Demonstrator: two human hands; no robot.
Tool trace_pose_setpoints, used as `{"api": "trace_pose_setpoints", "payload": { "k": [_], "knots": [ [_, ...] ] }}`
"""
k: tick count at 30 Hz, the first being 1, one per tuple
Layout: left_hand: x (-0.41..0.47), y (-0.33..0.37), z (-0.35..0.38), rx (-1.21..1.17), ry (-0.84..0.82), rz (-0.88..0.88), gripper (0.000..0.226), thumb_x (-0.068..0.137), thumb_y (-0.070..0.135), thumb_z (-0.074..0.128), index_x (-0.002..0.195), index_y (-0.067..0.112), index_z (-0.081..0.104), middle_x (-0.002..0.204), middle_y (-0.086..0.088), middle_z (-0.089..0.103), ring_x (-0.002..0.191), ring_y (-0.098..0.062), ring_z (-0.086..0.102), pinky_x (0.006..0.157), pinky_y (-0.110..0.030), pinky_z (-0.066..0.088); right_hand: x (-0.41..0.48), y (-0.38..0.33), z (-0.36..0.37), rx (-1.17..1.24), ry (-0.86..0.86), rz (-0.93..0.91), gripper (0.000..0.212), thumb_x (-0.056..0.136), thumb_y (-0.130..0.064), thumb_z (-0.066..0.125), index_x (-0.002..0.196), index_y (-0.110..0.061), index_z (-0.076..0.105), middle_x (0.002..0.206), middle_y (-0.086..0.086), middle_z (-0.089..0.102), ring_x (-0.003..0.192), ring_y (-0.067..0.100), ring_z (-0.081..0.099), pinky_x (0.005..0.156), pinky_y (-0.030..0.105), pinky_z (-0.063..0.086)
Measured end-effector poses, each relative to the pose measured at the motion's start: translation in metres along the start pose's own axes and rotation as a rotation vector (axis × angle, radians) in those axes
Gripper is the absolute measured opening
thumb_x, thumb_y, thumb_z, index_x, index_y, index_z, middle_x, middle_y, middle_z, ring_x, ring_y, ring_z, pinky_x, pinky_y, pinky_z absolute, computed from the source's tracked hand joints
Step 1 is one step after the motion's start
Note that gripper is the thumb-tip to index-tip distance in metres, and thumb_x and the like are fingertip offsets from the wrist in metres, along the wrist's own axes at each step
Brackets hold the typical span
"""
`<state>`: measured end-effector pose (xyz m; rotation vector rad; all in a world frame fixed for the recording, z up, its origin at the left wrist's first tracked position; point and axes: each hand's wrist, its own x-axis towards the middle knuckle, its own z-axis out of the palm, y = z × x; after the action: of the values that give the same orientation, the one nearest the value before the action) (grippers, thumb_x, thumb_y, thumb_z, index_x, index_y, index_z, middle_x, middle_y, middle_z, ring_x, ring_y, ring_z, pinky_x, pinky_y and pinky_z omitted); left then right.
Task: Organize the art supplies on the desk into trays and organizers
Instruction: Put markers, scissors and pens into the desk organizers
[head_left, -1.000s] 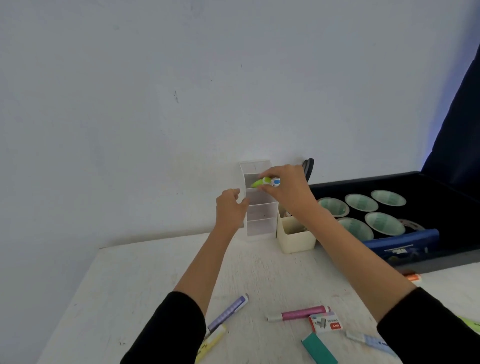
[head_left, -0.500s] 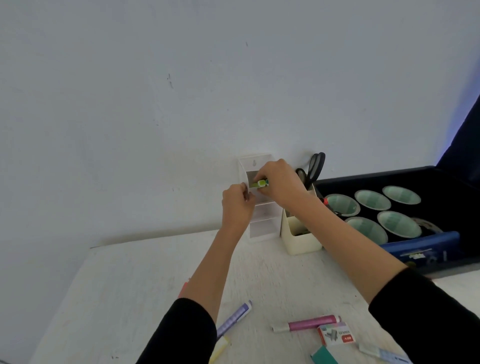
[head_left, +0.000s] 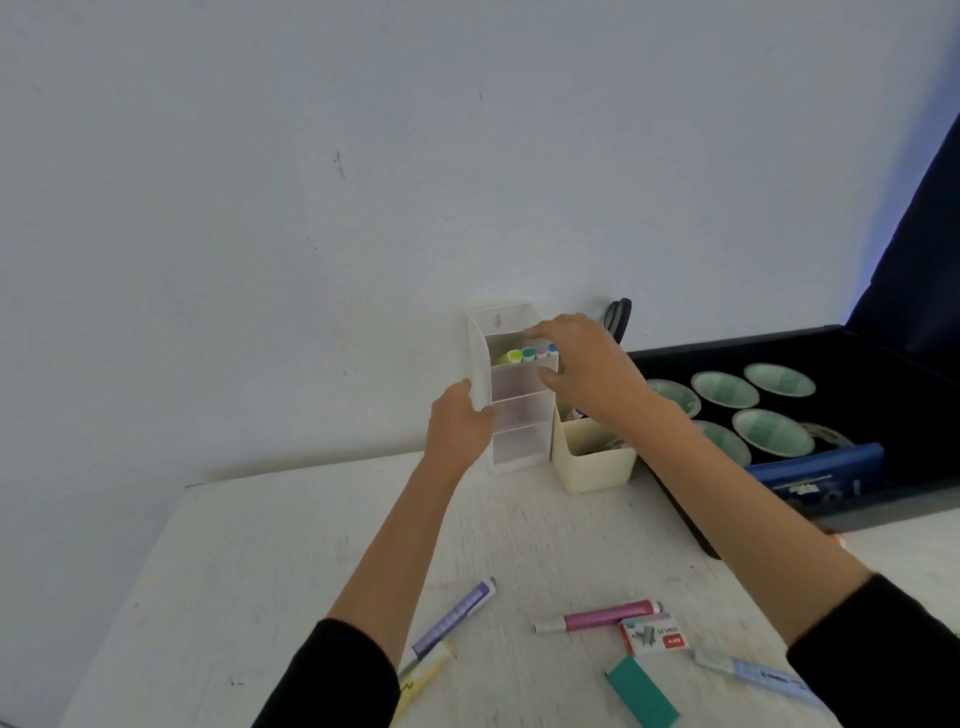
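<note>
Both my arms reach forward over the desk (head_left: 291, 545) to the white organizer (head_left: 519, 410), which stands against the wall, just beside a cream box (head_left: 592, 462). My left hand (head_left: 457, 423) holds its left wall, with fingers curled around it. My right hand (head_left: 587, 369) is raised at the top compartment, fingers (head_left: 543, 330) nearly straight and spread, holding nothing. The green marker (head_left: 509, 357) lies inside that top compartment, beside three other markers.

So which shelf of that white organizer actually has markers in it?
The top compartment of the white organizer: coloured marker caps show there; the three below look empty.
</note>
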<state>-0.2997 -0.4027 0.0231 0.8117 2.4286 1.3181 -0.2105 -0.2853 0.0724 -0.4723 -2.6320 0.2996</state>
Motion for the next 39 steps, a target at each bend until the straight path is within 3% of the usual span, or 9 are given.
{"api": "trace_pose_setpoints", "payload": {
  "k": [4, 6, 9, 12, 17, 21, 26, 33, 39],
  "knots": [
    [-0.032, -0.008, 0.007, -0.141, -0.029, -0.062, 0.048, 0.091, 0.009, 0.050, 0.138, 0.006, 0.041, 0.135, -0.014, 0.050, 0.121, -0.027, 0.050, 0.097, -0.031, 0.043, -0.049, 0.005, -0.007, 0.202, 0.007, 0.058, 0.034, 0.086, -0.012, 0.063, 0.120, -0.017, 0.061, 0.104, -0.006, 0.060, 0.094, 0.009, 0.055, 0.090, 0.027, 0.047],
    [-0.045, -0.013, 0.014, -0.188, -0.025, -0.064, 0.044, 0.090, 0.007, 0.048, 0.134, 0.007, 0.046, 0.125, -0.014, 0.057, 0.104, -0.022, 0.059, 0.081, -0.020, 0.049, -0.071, 0.012, 0.000, 0.266, -0.070, 0.096, 0.027, 0.085, -0.010, 0.065, 0.111, -0.017, 0.066, 0.098, -0.003, 0.066, 0.084, 0.006, 0.059, 0.082, 0.018, 0.050],
    [-0.063, -0.019, 0.028, -0.241, -0.007, -0.072, 0.036, 0.091, 0.008, 0.045, 0.126, 0.011, 0.053, 0.100, -0.003, 0.059, 0.066, -0.005, 0.051, 0.046, -0.003, 0.038, -0.101, 0.024, 0.014, 0.273, -0.168, 0.120, 0.021, 0.084, -0.013, 0.067, 0.104, -0.021, 0.068, 0.094, -0.005, 0.067, 0.078, -0.002, 0.056, 0.071, 0.006, 0.045],
    [-0.079, -0.027, 0.040, -0.257, 0.015, -0.082, 0.033, 0.092, 0.009, 0.044, 0.123, 0.013, 0.056, 0.094, -0.002, 0.059, 0.058, -0.005, 0.048, 0.041, -0.005, 0.036, -0.122, 0.027, 0.023, 0.318, -0.235, 0.179, 0.019, 0.086, -0.017, 0.066, 0.104, -0.022, 0.068, 0.093, -0.008, 0.066, 0.080, -0.001, 0.058, 0.069, 0.006, 0.045],
    [-0.101, -0.044, 0.050, -0.247, 0.019, -0.100, 0.025, 0.094, 0.014, 0.048, 0.115, 0.020, 0.060, 0.110, 0.000, 0.062, 0.080, -0.001, 0.055, 0.060, -0.009, 0.042, -0.155, 0.033, 0.041, 0.200, -0.429, 0.284, 0.034, 0.085, -0.027, 0.066, 0.118, -0.023, 0.060, 0.114, -0.005, 0.060, 0.096, 0.006, 0.054, 0.085, 0.019, 0.046],
    [-0.113, -0.054, 0.056, -0.255, 0.037, -0.128, 0.019, 0.093, 0.013, 0.049, 0.104, 0.023, 0.061, 0.108, 0.002, 0.063, 0.093, -0.008, 0.058, 0.082, -0.021, 0.047, -0.178, 0.037, 0.057, 0.064, -0.557, 0.373, 0.040, 0.085, -0.024, 0.067, 0.123, -0.022, 0.057, 0.123, 0.000, 0.053, 0.107, 0.013, 0.049, 0.095, 0.025, 0.043],
    [-0.125, -0.058, 0.061, -0.235, 0.046, -0.161, 0.020, 0.095, 0.013, 0.048, 0.107, 0.016, 0.064, 0.111, -0.002, 0.064, 0.102, -0.015, 0.060, 0.096, -0.034, 0.048, -0.181, 0.037, 0.061, 0.089, -0.534, 0.324, 0.032, 0.085, -0.015, 0.067, 0.117, -0.018, 0.065, 0.112, 0.001, 0.053, 0.088, 0.009, 0.049, 0.077, 0.015, 0.044],
    [-0.126, -0.061, 0.056, -0.304, 0.110, -0.176, 0.017, 0.093, 0.010, 0.050, 0.098, 0.019, 0.064, 0.102, 0.002, 0.065, 0.099, -0.013, 0.060, 0.096, -0.031, 0.048, -0.173, 0.042, 0.046, 0.257, -0.405, 0.355, 0.023, 0.080, -0.023, 0.072, 0.102, -0.018, 0.069, 0.085, -0.007, 0.058, 0.074, 0.005, 0.052, 0.064, 0.011, 0.043],
    [-0.109, -0.056, 0.043, -0.355, 0.187, -0.125, 0.018, 0.092, 0.009, 0.051, 0.100, 0.016, 0.066, 0.104, -0.002, 0.067, 0.099, -0.016, 0.061, 0.095, -0.033, 0.048, -0.153, 0.027, 0.025, 0.706, -0.066, 0.408, 0.018, 0.077, -0.018, 0.072, 0.095, -0.023, 0.070, 0.074, 0.001, 0.065, 0.071, 0.018, 0.065, 0.071, 0.030, 0.058]
  ]
}}
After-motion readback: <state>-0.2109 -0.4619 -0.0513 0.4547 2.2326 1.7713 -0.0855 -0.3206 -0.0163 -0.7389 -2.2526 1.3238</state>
